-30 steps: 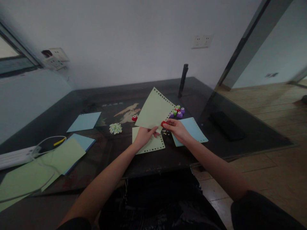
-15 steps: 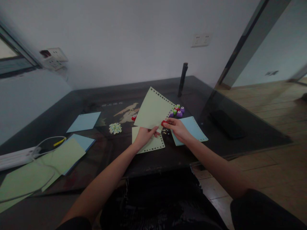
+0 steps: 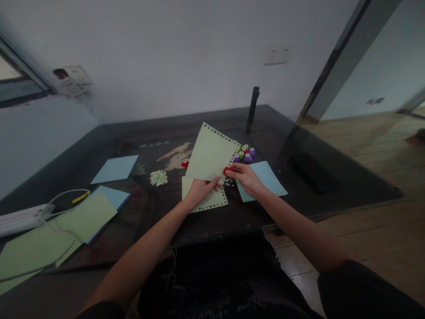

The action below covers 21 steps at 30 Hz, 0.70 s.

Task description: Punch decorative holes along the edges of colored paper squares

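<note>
My left hand (image 3: 204, 191) pinches the lower edge of a pale green sheet of paper (image 3: 212, 153), held tilted above the table. Small shapes are punched in rows along its top and right edges. In my right hand (image 3: 244, 175) is a small red craft punch (image 3: 227, 171), closed at the sheet's lower right edge. Beneath lies a second green sheet (image 3: 209, 204) with punched edges. Tiny paper cut-outs (image 3: 229, 182) are scattered beside it. A light blue sheet (image 3: 265, 177), also punched along its edges, lies under my right hand.
Several purple, green and red punches (image 3: 245, 153) cluster behind my right hand; another red punch (image 3: 185, 163) sits left. A pile of cut-outs (image 3: 158, 178), a blue sheet (image 3: 114, 169), stacked green paper (image 3: 89, 217) and a white power strip (image 3: 23, 220) lie leftward. A black phone-like object (image 3: 314, 172) rests right.
The held green sheet has swung slightly to the left and flatter at its top. Both hands keep nearly the same place and grip.
</note>
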Available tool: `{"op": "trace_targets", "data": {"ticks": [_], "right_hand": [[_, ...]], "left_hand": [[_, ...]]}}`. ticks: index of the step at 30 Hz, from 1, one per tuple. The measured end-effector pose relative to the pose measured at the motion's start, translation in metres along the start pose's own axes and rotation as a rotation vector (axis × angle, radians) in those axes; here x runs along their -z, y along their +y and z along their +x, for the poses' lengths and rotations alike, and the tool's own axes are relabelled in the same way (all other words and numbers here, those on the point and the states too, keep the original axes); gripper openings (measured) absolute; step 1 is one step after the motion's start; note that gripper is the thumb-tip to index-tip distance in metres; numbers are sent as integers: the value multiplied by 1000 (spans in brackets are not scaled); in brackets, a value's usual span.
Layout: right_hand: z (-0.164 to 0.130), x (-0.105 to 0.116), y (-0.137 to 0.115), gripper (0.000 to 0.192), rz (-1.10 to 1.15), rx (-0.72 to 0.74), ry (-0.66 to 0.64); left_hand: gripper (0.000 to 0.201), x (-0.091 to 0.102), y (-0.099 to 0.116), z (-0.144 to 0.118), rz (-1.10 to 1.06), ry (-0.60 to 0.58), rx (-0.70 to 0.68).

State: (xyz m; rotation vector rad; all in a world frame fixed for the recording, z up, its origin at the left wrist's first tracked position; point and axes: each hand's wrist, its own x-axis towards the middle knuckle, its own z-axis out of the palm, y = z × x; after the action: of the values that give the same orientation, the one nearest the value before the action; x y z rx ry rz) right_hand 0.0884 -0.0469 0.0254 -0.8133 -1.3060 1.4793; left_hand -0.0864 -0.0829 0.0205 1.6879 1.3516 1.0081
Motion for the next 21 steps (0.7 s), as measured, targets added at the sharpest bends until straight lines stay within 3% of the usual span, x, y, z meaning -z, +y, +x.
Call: {"op": "trace_targets", "data": {"ticks": [15,21], "right_hand": [[3,4,7,25,-8,8,2],[2,4,3,25,-38,4,-2]], "left_hand": [[23,-3,-2,2,30,41,-41],[34,-2,-7,2,115,59,-71]]}}
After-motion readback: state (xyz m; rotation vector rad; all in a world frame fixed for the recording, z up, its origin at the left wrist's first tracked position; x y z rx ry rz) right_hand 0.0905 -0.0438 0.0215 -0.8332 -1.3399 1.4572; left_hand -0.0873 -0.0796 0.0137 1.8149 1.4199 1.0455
